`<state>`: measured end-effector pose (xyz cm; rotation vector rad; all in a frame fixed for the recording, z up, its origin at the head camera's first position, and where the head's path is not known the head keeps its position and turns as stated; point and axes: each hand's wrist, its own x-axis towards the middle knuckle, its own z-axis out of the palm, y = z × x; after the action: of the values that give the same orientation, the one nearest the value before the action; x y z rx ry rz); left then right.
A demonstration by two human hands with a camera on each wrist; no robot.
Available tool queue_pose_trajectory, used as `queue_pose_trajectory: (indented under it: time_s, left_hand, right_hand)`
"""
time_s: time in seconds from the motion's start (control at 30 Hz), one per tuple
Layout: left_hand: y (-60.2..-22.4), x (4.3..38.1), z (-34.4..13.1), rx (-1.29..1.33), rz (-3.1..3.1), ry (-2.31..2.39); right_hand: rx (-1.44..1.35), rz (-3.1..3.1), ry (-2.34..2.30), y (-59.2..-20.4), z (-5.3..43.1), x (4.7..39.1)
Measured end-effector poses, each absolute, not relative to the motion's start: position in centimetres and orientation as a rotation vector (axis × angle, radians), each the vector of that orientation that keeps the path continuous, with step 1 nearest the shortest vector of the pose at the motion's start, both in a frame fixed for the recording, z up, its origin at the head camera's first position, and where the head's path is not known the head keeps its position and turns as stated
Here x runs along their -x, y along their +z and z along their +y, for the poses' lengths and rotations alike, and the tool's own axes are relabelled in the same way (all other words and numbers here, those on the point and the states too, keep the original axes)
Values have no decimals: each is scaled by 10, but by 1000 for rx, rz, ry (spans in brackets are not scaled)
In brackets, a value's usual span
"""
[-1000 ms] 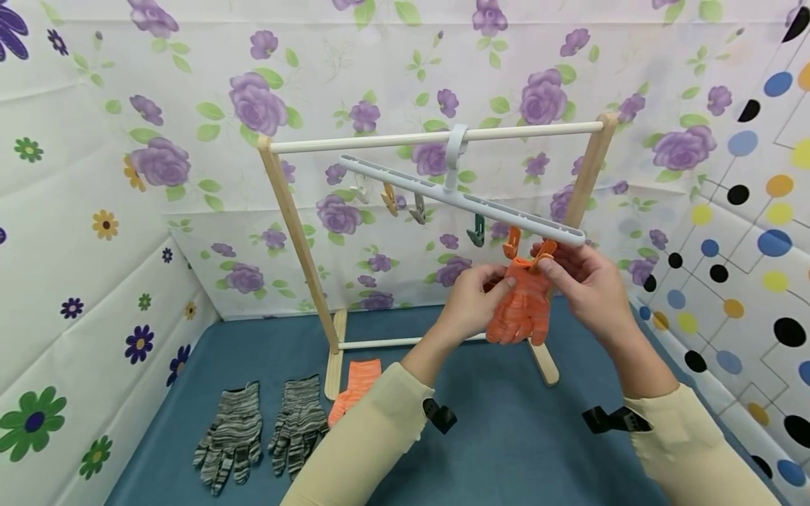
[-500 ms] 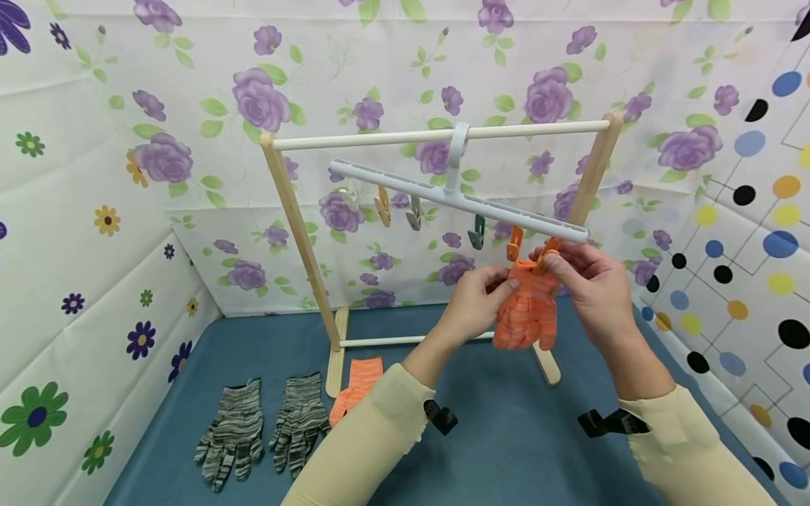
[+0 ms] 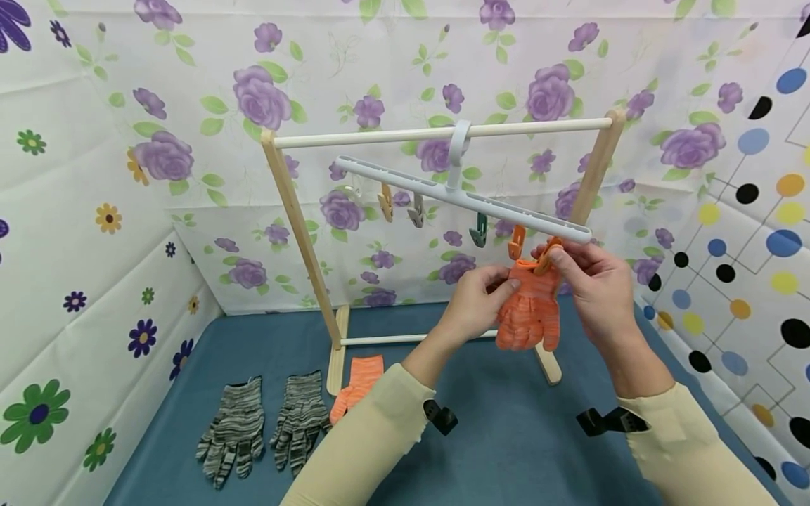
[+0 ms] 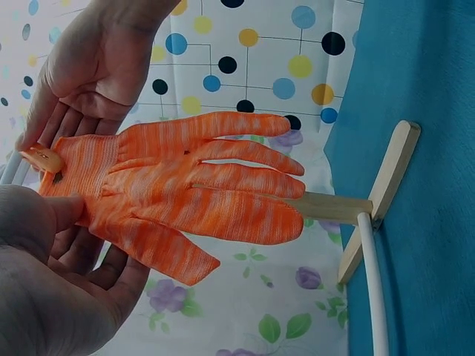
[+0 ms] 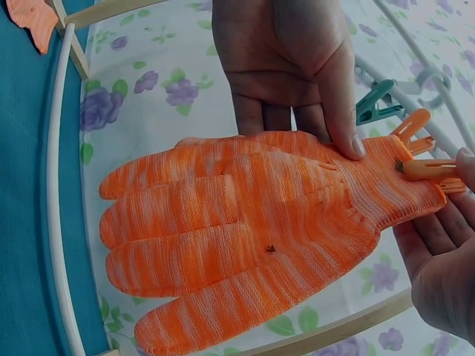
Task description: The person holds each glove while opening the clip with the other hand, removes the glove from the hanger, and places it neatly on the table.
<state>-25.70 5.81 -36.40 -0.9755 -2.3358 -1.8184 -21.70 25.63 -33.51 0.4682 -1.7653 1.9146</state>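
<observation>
An orange knit glove (image 3: 528,309) hangs fingers-down below the right end of a grey hanger (image 3: 462,197). My left hand (image 3: 476,299) pinches its cuff edge, thumb in front. At the other side of the cuff, my right hand (image 3: 598,288) pinches an orange clothespin (image 3: 549,254) between thumb and fingers. In the right wrist view this clothespin (image 5: 430,170) overlaps the cuff. A second orange clothespin (image 3: 516,242) is just above the cuff on the left hand's side. The left wrist view shows the glove (image 4: 193,174) spread out between both hands.
The hanger hooks over the white rod (image 3: 380,137) of a wooden rack (image 3: 306,246). Green (image 3: 479,230), grey (image 3: 416,210) and yellow (image 3: 386,203) clothespins hang along it. Two grey striped gloves (image 3: 234,429) and another orange glove (image 3: 362,383) lie on the blue cloth (image 3: 506,436).
Both hands and the glove have shifted slightly right in the head view. The hanger swung a little and still slopes down to the right. The hold on glove and clothespin is unchanged.
</observation>
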Motion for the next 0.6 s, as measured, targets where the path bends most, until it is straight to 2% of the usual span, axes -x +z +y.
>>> queue_pose_trajectory:
  time_s: [0.6]
  left_hand:
    - [-373, 256, 47, 964, -2353, -1760]
  right_hand:
    - [-521, -1690, 1969, -336, 255, 220]
